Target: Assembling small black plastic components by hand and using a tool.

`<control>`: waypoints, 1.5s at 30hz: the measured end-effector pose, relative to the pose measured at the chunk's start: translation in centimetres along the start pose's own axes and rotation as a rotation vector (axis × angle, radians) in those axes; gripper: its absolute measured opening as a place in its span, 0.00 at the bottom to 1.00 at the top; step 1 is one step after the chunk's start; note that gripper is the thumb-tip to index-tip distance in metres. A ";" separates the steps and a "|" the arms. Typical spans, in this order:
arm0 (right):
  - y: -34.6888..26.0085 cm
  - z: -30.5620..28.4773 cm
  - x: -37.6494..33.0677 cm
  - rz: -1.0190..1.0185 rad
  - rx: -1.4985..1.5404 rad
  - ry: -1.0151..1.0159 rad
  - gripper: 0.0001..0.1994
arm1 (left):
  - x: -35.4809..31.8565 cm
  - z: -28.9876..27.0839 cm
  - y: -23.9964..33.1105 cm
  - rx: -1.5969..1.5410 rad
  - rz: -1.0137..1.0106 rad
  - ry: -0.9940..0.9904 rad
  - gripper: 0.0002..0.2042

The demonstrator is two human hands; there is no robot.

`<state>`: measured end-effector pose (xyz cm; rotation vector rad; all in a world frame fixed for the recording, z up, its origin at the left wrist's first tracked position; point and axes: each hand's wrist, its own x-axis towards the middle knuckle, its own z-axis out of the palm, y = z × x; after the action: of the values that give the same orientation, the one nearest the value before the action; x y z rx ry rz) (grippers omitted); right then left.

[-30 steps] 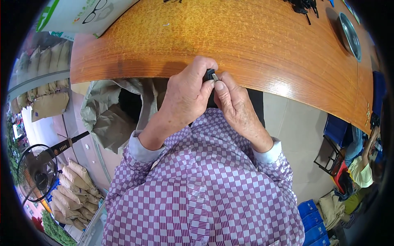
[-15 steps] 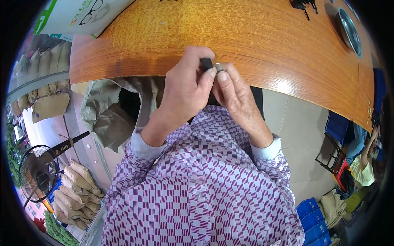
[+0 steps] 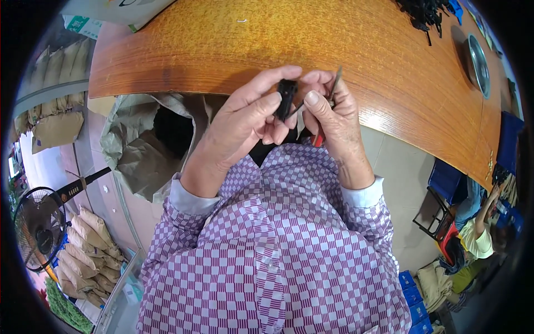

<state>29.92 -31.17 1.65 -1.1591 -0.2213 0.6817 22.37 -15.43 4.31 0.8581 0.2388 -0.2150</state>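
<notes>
- Left hand [image 3: 239,128] at the near edge of the wooden table [image 3: 222,50]: thumb and fingers pinch a small black plastic part [image 3: 286,99], held upright just above that edge.
- Right hand [image 3: 336,119], beside the left and touching it: fingers closed on a thin metal tool [image 3: 335,83], a red handle showing below the palm; its tip angles toward the part.
- Judged step: working the tool into the part. Next move calls for a steady pinch and fine tip alignment.
- Left of the table, lower: open grey-green sack [image 3: 144,145].
- Far end of the table: round metal dish [image 3: 478,64], pile of black pieces [image 3: 423,11].
</notes>
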 end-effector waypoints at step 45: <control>-1.1 -0.4 -3.5 0.131 0.060 -0.053 0.19 | 2.1 4.8 -2.7 1.157 0.429 0.231 0.16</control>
<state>27.83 -33.79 3.15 -1.1055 -0.1692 0.8302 24.16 -21.02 4.80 2.0588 0.1228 0.1889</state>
